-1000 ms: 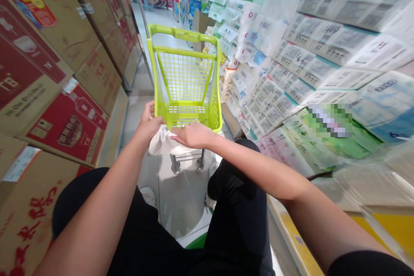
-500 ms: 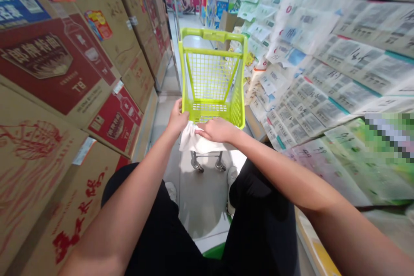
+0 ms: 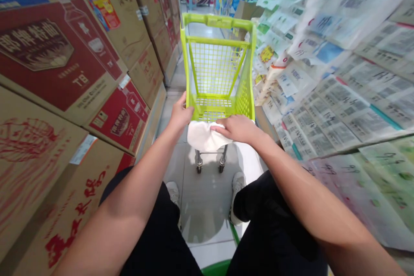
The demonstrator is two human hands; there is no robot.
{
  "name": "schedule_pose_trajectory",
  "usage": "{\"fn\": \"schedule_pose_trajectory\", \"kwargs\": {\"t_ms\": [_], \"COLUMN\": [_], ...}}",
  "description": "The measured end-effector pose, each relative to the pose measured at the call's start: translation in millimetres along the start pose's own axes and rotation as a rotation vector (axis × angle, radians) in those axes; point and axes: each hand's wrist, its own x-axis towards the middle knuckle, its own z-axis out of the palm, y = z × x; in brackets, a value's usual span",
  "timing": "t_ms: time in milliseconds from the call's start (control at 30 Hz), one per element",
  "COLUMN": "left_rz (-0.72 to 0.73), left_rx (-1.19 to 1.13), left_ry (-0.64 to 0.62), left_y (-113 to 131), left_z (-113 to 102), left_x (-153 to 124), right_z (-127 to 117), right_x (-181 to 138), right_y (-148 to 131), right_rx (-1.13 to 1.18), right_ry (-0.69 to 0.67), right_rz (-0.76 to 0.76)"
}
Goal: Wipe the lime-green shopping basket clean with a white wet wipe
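In front of me stands a lime-green plastic shopping cart [image 3: 218, 43] on small caster wheels. My left hand [image 3: 181, 112] is closed round the left edge of its basket, near the front corner. A white cloth [image 3: 203, 136] hangs over the near rim of the basket. My right hand [image 3: 237, 128] presses the cloth against that rim, thumb pointing left and fingers bent over the edge. Through the slotted basket floor and mesh back wall I see the tiles.
Stacked cardboard cartons [image 3: 97, 77] with price tags line the left side of the aisle. Packs of tissue [image 3: 336, 108] with handwritten prices are piled on the right. Under me is a green seat edge [image 3: 216, 268]; tiled floor [image 3: 202, 207] runs between my shoes.
My right hand has shifted right along the near rim with the cloth, which now lies flatter. The cart has turned slightly and its casters have swivelled. My left hand keeps its hold.
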Motion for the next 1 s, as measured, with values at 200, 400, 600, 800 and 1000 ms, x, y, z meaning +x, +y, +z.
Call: {"fn": "schedule_pose_trajectory", "kwargs": {"t_ms": [200,400,600,800,1000], "left_rz": [-0.147,-0.11,-0.247,-0.299,0.236], "left_rx": [-0.196,-0.282,-0.326,-0.126,0.419], "left_ry": [0.04,0.13,-0.02,-0.143,0.319], "left_y": [14,14,13,6,15], "left_z": [-15,18,11,-41,-59], "left_x": [10,-11,-2,48,54], "right_z": [-5,7,0,-2,14], "right_x": [-14,8,8,-8,-19], "right_y": [-7,-53,-56,-31,3], "right_rx": [0.006,-0.087,-0.048,-0.03,0.145], "right_ry": [-0.011,0.096,0.072,0.063,0.487], "right_rz": [-0.03,-0.09,-0.013,0.006,-0.041]}}
